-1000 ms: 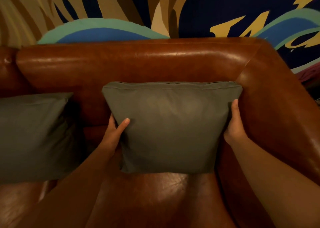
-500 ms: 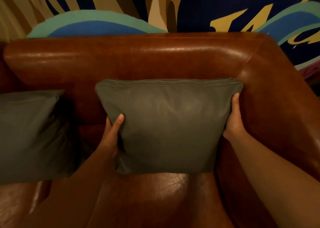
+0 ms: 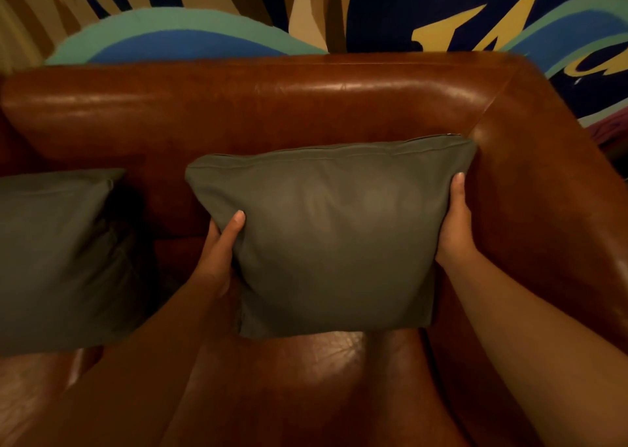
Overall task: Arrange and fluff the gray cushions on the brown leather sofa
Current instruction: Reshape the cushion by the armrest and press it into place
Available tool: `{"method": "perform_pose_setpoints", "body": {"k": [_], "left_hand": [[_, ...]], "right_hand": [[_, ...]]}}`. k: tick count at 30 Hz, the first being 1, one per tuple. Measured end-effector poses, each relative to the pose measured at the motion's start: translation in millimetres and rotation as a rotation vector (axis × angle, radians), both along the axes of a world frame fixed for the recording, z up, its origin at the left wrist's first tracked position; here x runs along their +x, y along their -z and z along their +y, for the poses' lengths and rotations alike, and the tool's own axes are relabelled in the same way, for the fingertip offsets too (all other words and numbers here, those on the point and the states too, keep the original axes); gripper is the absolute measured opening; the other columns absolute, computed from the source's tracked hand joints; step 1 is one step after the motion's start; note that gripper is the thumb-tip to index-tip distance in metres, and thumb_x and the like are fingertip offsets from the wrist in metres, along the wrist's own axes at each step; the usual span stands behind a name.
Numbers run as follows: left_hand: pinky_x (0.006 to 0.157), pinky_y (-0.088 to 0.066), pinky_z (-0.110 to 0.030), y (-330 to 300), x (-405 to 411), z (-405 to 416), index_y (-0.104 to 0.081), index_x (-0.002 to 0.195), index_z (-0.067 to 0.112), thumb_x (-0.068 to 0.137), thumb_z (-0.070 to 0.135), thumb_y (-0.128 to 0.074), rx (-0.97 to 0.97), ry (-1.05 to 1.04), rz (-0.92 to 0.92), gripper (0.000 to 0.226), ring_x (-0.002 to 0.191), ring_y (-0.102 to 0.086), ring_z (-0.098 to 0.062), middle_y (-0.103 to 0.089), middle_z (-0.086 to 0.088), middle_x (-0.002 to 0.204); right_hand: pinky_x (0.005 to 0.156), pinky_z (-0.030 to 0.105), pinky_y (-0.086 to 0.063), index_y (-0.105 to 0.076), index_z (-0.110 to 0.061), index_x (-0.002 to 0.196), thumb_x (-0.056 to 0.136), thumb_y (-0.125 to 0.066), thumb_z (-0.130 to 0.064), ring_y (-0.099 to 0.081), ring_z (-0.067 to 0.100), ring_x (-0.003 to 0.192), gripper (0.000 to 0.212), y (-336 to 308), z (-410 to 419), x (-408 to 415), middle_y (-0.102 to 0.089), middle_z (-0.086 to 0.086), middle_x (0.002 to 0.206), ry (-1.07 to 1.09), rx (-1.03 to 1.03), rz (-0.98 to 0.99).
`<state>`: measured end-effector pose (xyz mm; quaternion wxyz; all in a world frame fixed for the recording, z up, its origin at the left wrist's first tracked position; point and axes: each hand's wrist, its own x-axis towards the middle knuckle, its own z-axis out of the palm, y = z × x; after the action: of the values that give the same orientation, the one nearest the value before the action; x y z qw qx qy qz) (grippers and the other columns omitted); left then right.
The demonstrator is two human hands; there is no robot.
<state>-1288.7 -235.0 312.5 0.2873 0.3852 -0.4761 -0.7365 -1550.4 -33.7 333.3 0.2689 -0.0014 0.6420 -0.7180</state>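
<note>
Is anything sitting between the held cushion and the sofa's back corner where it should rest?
Nothing visible. Both hands, left hand and right hand, grip the cushion already against the backrest and armrest. The second cushion lies apart, leftward.

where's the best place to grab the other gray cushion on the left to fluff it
Take the left cushion by its two side edges, one hand from each side, probably as both hands hold the cushion in the corner now. It leans against the sofa back, so its sides look free; its left edge is out of view.
</note>
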Motion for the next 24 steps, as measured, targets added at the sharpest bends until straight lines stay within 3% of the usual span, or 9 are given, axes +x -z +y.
{"method": "perform_pose_setpoints", "body": {"k": [8,12,16,20,24], "left_hand": [[0.073,-0.054,-0.018,2,0,2,-0.042,0.138,0.029,0.094,0.029,-0.052,-0.005,-0.032,-0.018,0.045,0.106,-0.063,-0.004,-0.063,0.013,0.120],[0.095,-0.046,-0.030,0,4,-4,-0.033,0.144,0.035,0.093,0.051,-0.049,-0.054,-0.119,-0.101,0.056,0.123,-0.052,-0.008,-0.051,0.011,0.138],[0.099,-0.040,-0.027,-22,-10,-15,-0.020,0.150,0.030,0.095,0.045,-0.049,-0.238,-0.207,-0.209,0.064,0.127,-0.045,-0.010,-0.040,0.006,0.146],[0.096,-0.041,-0.029,-34,-19,-27,-0.020,0.151,0.026,0.091,0.043,-0.058,-0.174,-0.245,-0.277,0.074,0.130,-0.044,-0.019,-0.038,0.000,0.149],[0.113,-0.032,-0.034,-39,-15,-27,-0.012,0.151,0.028,0.085,0.045,-0.065,-0.400,-0.240,-0.365,0.087,0.139,-0.031,-0.015,-0.027,0.001,0.155]], "right_hand": [[0.098,0.040,-0.049,-0.060,-0.024,0.128,0.069,-0.054,-0.077,-0.065,0.013,0.109,0.079,9,8,8,-0.068,-0.003,0.120,0.052,0.008,-0.027],[0.099,0.041,-0.048,-0.059,-0.027,0.129,0.071,-0.053,-0.077,-0.064,0.011,0.110,0.077,6,9,6,-0.068,-0.006,0.120,0.088,0.044,-0.023],[0.102,0.038,-0.046,-0.056,-0.026,0.130,0.081,-0.055,-0.069,-0.060,0.009,0.113,0.066,2,12,3,-0.063,-0.008,0.124,0.171,0.125,0.109],[0.101,0.034,-0.044,-0.050,-0.024,0.134,0.090,-0.053,-0.057,-0.054,0.014,0.119,0.055,0,15,-6,-0.056,-0.007,0.128,0.126,0.245,0.115],[0.102,0.032,-0.038,-0.037,-0.026,0.144,0.091,-0.056,-0.050,-0.042,0.011,0.125,0.061,-11,17,-9,-0.042,-0.006,0.142,0.100,0.330,0.232]]}}
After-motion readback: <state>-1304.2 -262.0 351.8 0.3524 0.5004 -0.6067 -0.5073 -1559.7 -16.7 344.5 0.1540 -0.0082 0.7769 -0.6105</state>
